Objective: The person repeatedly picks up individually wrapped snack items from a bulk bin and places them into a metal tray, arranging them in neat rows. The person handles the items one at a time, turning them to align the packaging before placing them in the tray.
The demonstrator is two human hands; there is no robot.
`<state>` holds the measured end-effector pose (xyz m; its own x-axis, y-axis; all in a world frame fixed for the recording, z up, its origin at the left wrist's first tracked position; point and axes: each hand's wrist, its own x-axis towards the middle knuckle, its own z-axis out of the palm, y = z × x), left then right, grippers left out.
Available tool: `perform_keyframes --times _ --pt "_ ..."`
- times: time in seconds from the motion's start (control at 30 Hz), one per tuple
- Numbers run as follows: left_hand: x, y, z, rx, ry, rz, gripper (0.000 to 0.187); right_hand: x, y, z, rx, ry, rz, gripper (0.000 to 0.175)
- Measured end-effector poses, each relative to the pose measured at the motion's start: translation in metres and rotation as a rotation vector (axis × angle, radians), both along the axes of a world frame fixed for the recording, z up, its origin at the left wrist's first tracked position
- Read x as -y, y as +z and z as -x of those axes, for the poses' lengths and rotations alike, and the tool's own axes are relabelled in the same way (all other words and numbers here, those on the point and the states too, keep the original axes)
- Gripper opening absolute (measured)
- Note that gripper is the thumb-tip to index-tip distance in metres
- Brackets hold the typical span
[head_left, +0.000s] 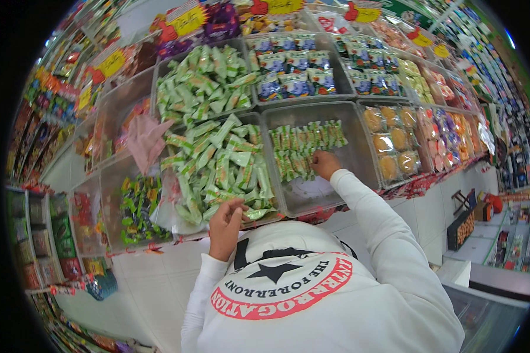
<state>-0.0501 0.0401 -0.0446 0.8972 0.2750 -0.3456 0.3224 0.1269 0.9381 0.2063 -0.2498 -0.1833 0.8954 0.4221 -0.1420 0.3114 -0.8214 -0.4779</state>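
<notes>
Two rows of small green-wrapped snack packets (307,134) stand side by side in a grey plastic bin (357,154). My right hand (326,165) reaches into this bin, fingers bent at the right end of the nearer row; whether it grips a packet cannot be told. To the left, a neighbouring bin holds a loose heap of longer green-and-white wrapped snacks (225,163). At that heap's near edge is my left hand (227,227), its fingers curled over the packets; their tips are partly hidden, so its hold is unclear.
Blue-and-white packets (296,73) fill a bin behind, and round wrapped cakes (391,141) lie in one at the right. A pink cloth (145,139) hangs over the dividers at the left, near dark green-wrapped sweets (143,207). Yellow price signs (185,22) stand along the back.
</notes>
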Motion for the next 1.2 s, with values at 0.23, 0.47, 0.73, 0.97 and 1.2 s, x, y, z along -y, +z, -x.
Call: perform_keyframes --times 0.23,0.47,0.73,0.97,1.2 --pt "-0.034 -0.002 0.011 0.096 0.289 -0.404 0.022 -0.054 0.11 0.044 -0.031 -0.07 -0.348 0.025" --pt "-0.032 0.011 -0.031 0.223 0.066 -1.351 0.04 -0.175 0.152 0.087 0.433 0.364 -0.384 0.053" --pt "-0.021 -0.012 -0.06 0.033 0.0 -1.303 0.053 -0.198 0.117 0.093 0.244 0.274 -0.245 0.069" --pt "-0.021 -0.013 -0.064 0.124 0.044 -1.15 0.07 -0.194 0.121 0.094 0.102 0.22 -0.318 0.063" --pt "-0.026 0.008 -0.061 0.33 0.126 -0.973 0.06 -0.185 0.125 0.092 0.098 0.146 -0.627 0.054"
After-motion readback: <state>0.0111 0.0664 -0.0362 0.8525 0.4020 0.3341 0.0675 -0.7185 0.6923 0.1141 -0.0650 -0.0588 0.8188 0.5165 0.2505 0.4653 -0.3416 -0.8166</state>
